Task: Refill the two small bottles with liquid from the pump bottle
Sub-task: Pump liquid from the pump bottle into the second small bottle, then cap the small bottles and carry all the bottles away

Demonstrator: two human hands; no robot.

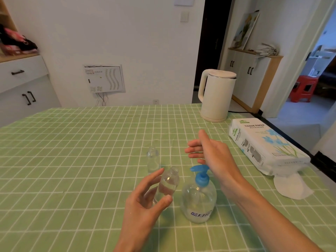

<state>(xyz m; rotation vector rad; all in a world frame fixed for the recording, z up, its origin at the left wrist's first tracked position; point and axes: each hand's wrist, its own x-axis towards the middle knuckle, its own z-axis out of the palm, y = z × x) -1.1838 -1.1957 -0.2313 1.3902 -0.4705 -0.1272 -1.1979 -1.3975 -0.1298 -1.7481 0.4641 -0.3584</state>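
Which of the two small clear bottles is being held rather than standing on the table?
The nearer small bottle, tilted in the left hand beside the pump bottle. The farther small bottle stands upright on the tablecloth, untouched.

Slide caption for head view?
Left hand holds a small bottle tilted beside the pump bottle, right hand open above its blue pump; second small bottle stands behind.

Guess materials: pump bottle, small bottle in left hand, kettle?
Pump bottle: likely clear glossy plastic, see-through with highlights; its pump head opaque blue plastic. Held small bottle: clear, plastic or glass, cannot tell. Kettle: matte cream shell, probably plastic.
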